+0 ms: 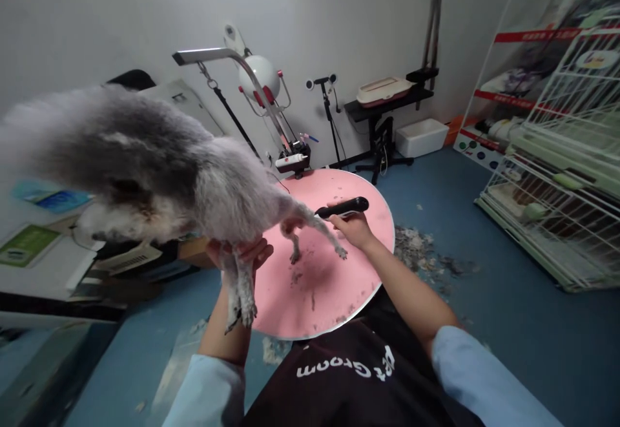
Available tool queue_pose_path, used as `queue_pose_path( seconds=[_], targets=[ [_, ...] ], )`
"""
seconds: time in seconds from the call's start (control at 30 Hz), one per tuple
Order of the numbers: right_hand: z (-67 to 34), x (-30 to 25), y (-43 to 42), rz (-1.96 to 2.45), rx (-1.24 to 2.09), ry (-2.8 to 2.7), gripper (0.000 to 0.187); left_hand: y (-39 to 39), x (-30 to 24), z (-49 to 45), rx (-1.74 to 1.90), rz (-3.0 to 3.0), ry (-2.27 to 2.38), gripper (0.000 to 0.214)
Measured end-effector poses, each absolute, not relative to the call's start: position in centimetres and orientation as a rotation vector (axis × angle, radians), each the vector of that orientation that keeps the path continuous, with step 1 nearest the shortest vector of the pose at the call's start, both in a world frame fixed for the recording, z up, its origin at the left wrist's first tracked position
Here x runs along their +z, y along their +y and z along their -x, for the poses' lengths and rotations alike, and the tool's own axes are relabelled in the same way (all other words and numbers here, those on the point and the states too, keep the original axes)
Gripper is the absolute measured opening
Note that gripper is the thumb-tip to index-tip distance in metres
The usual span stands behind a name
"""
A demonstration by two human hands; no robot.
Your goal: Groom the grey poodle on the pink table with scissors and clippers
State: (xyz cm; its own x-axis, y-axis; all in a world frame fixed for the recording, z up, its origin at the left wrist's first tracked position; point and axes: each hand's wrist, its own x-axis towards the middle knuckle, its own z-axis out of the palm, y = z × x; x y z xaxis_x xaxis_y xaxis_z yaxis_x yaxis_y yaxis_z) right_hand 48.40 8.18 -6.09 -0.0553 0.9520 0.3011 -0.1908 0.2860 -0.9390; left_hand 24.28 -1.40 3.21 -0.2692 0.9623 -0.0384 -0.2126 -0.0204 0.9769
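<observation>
A grey, curly-coated dog stretches across the left and middle of the view, its head at the left and its hind feet on the round pink grooming table. My left hand is closed around the top of the dog's front legs, which hang down over my forearm. In my right hand is a black hair clipper, its head against or very close to a hind leg; contact cannot be told. Loose hair tufts lie on the tabletop.
A metal grooming arm with a hanging strap rises behind the table. Cut hair lies on the blue floor to the right. Wire cages stand far right, and a black stand carries a litter tray.
</observation>
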Motion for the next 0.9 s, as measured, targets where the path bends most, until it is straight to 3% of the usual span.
queue_pose_path(
  seconds=[0.3, 0.57, 0.7, 0.9],
  targets=[
    [-45.4, -7.1, 6.4, 0.795, 0.543, -1.819, 0.043, -1.1, 2.3, -23.0, 1.573, -0.766, 0.949, 0.075],
    [-42.8, -9.0, 4.2, 0.791, 0.313, -1.969, 0.054, -2.3, 2.9, -23.6, 1.482, -0.854, 0.970, 0.079],
    [-41.2, -8.9, 2.3, 0.763, 0.249, -1.954, 0.049, -2.5, 3.2, -23.7, 1.381, -0.886, 0.968, 0.081],
    [-38.9, -8.6, 1.8, 1.063, 0.218, -2.065, 0.055, -2.0, 2.5, -22.2, 1.215, -0.933, 1.089, 0.087]
  ],
)
